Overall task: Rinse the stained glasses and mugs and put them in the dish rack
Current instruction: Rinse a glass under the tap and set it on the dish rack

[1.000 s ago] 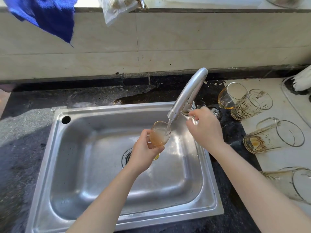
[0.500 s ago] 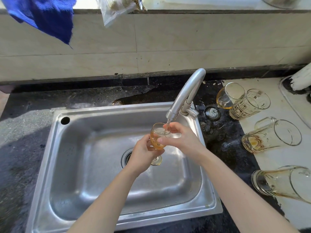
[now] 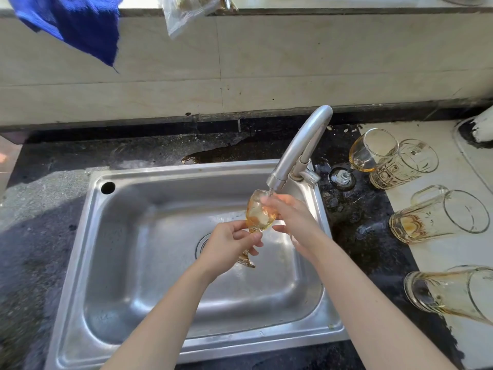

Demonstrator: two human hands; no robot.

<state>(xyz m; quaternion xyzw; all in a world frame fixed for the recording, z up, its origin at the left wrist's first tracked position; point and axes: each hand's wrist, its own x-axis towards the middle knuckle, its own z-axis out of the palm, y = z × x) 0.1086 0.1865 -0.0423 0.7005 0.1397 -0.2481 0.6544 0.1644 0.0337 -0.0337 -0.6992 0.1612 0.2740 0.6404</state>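
Our left hand [image 3: 226, 249] pinches one glass [image 3: 260, 216] by the stem, our right hand [image 3: 296, 217] grips its bowl; three mugs [image 3: 437, 212] lie nearby.

two stemmed glasses [image 3: 260, 216] [image 3: 369, 153], three mugs [image 3: 402, 166] [image 3: 437, 214] [image 3: 450, 295], one sink [image 3: 186, 169], one faucet [image 3: 301, 145], one blue cloth [image 3: 77, 25], two hands [image 3: 229, 244] [image 3: 298, 222].

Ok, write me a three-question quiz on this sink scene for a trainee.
1. True or false: the glass is under the tap.
2. The left hand holds the glass by its: A) rim B) stem C) handle.
3. How many other stained glasses and mugs lie on the counter beside the sink?
Key: 1 true; 2 B; 3 four.
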